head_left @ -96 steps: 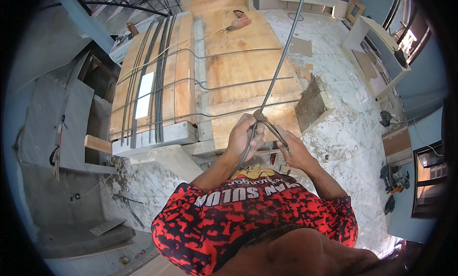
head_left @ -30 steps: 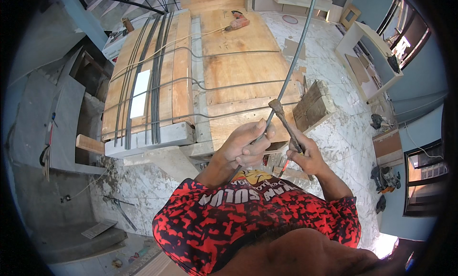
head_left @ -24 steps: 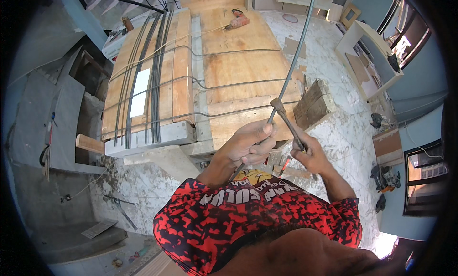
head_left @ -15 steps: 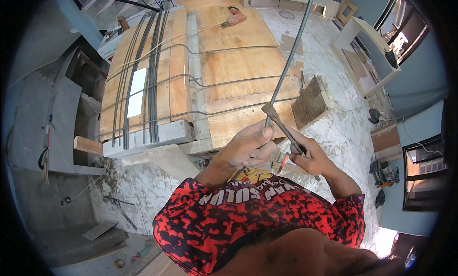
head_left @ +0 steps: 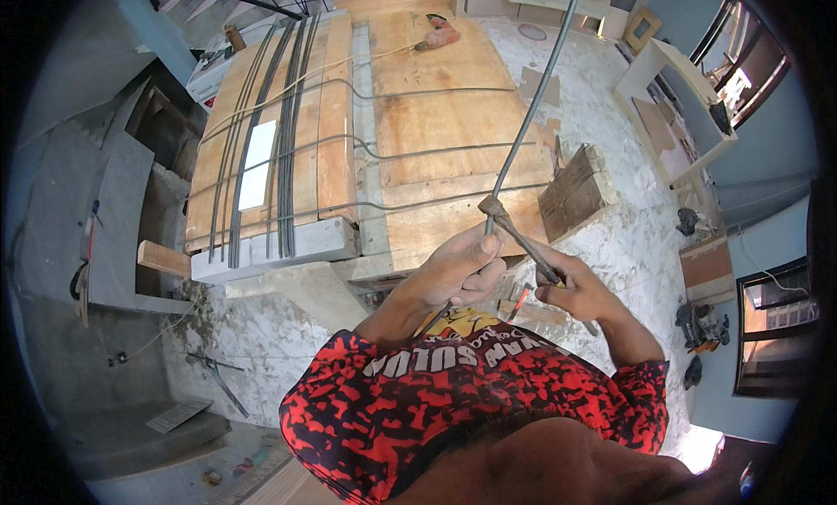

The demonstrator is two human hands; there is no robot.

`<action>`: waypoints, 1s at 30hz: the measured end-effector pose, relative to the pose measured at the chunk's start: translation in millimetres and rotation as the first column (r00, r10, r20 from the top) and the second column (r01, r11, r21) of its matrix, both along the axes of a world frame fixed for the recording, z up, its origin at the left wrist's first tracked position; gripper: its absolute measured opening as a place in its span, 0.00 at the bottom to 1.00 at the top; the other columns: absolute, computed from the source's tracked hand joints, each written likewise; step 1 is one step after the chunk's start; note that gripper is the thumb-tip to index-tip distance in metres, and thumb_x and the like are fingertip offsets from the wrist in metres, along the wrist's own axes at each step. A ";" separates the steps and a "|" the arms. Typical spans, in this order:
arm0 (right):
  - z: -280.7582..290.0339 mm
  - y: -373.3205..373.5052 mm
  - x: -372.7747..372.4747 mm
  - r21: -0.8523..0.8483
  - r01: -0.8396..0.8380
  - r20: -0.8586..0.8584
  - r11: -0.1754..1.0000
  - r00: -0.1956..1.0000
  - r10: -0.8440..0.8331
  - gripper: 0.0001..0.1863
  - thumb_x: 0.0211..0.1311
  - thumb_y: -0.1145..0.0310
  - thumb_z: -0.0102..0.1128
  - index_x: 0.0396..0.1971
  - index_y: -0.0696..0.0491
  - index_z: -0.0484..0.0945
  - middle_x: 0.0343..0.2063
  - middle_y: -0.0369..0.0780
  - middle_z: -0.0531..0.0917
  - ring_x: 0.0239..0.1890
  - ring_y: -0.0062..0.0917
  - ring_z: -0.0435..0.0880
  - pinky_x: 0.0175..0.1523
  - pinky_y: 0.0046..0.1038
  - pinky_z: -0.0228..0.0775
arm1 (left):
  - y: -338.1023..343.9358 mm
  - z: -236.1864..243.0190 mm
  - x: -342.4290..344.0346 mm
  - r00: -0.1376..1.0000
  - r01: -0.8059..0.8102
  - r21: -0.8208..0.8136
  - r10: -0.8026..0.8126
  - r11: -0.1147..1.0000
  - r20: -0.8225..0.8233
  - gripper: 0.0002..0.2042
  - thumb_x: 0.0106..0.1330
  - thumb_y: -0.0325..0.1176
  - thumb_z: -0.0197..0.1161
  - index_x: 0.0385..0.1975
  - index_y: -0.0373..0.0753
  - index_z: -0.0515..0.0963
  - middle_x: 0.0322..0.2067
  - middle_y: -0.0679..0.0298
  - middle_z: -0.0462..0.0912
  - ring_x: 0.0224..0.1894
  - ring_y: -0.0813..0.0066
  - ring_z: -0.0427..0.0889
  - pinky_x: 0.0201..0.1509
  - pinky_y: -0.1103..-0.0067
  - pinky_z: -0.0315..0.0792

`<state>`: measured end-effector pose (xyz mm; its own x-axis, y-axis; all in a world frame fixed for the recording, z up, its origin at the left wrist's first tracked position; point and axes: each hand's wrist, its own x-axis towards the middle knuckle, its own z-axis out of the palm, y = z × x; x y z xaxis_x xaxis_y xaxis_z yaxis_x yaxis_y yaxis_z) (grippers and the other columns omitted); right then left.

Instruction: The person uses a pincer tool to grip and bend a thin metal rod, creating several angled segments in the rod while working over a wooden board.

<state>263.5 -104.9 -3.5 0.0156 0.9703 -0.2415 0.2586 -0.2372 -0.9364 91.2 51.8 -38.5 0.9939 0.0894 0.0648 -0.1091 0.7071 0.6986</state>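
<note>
My left hand (head_left: 462, 262) is closed around a long, thin metal rod (head_left: 532, 112), which slants up and away to the top of the picture. Its lower end comes out below that hand, close to my shirt. My right hand (head_left: 571, 284) grips the handle of a rusty metal hand tool (head_left: 523, 240). The tool's blunt head is against the rod just above my left fingers. Whether that head clamps the rod or is only hooked on it, I cannot tell.
Ahead stands a plywood-topped platform (head_left: 427, 112) with bundled dark rods (head_left: 288, 147), crosswise bent rods (head_left: 436, 152), a white rectangle (head_left: 256, 165) and a red power drill (head_left: 438, 36). A concrete-smeared wooden block (head_left: 575, 191) juts out at its right. A shelf unit (head_left: 623, 86) stands beyond.
Both hands keep their grips, with the tool still at the same place on the rod. The whole view has shifted slightly, and the rod leans a little more to the right.
</note>
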 end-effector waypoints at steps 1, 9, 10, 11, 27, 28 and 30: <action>6.8 -0.4 1.4 -0.059 0.002 0.028 0.998 1.000 0.000 0.38 0.53 0.84 0.48 0.67 0.51 0.55 0.42 0.40 0.79 0.39 0.19 0.75 0.43 0.23 0.72 | 0.0 0.9 0.7 1.000 0.003 0.018 -0.002 1.000 -0.016 0.15 0.71 0.50 0.46 0.38 0.43 0.64 0.12 0.75 0.56 0.08 0.89 0.51 0.10 0.87 0.46; 0.7 -7.0 -3.3 -0.053 0.042 -0.007 0.998 0.999 -0.043 0.38 0.53 0.82 0.52 0.67 0.52 0.56 0.44 0.41 0.79 0.43 0.20 0.75 0.49 0.24 0.69 | -0.6 3.9 0.0 1.000 0.006 0.065 -0.005 0.998 -0.015 0.15 0.71 0.49 0.46 0.36 0.43 0.63 0.12 0.75 0.56 0.09 0.88 0.52 0.11 0.87 0.47; -1.7 -8.1 -4.0 -0.037 0.053 -0.014 0.998 0.998 -0.053 0.38 0.53 0.81 0.53 0.67 0.52 0.56 0.45 0.41 0.79 0.43 0.21 0.76 0.50 0.25 0.68 | -0.3 3.0 0.1 1.000 0.011 0.060 -0.011 0.998 -0.010 0.15 0.71 0.49 0.47 0.36 0.43 0.63 0.12 0.75 0.56 0.09 0.88 0.52 0.11 0.87 0.47; -0.4 -7.5 -2.8 -0.047 0.029 0.028 0.998 0.999 -0.028 0.38 0.53 0.81 0.53 0.67 0.52 0.56 0.46 0.41 0.79 0.43 0.21 0.76 0.51 0.25 0.68 | -0.8 2.1 0.1 1.000 0.000 0.067 0.001 0.998 -0.014 0.15 0.71 0.49 0.47 0.36 0.43 0.63 0.12 0.75 0.56 0.09 0.88 0.52 0.11 0.87 0.47; 16.4 -6.5 10.5 -0.214 -0.057 -0.062 0.975 0.997 0.045 0.35 0.56 0.78 0.54 0.66 0.53 0.57 0.47 0.40 0.78 0.45 0.23 0.73 0.52 0.26 0.66 | -3.1 -13.6 2.4 0.992 -0.070 0.110 0.081 0.991 -0.098 0.18 0.70 0.50 0.49 0.33 0.39 0.66 0.12 0.73 0.59 0.09 0.87 0.55 0.11 0.86 0.51; 14.2 -7.7 7.2 -0.239 -0.033 -0.115 0.971 0.993 0.005 0.34 0.57 0.78 0.54 0.66 0.53 0.57 0.48 0.40 0.77 0.46 0.22 0.73 0.53 0.26 0.66 | -2.2 -15.4 2.8 0.993 -0.068 0.096 0.076 0.993 -0.089 0.18 0.70 0.50 0.49 0.33 0.39 0.67 0.12 0.73 0.59 0.09 0.87 0.55 0.11 0.86 0.51; 10.3 -7.9 5.7 -0.240 -0.022 -0.106 0.971 0.994 -0.003 0.35 0.57 0.78 0.54 0.66 0.53 0.56 0.49 0.40 0.76 0.48 0.23 0.72 0.54 0.26 0.65 | -2.8 -13.6 3.3 0.991 -0.074 0.095 0.084 0.993 -0.104 0.17 0.70 0.49 0.49 0.33 0.39 0.67 0.11 0.73 0.59 0.09 0.87 0.55 0.11 0.86 0.50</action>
<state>269.2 -112.8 6.8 -0.0312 0.8834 -0.4675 0.1653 -0.4568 -0.8741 94.5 49.0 -52.0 0.9856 0.1662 -0.0306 -0.0827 0.6321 0.7705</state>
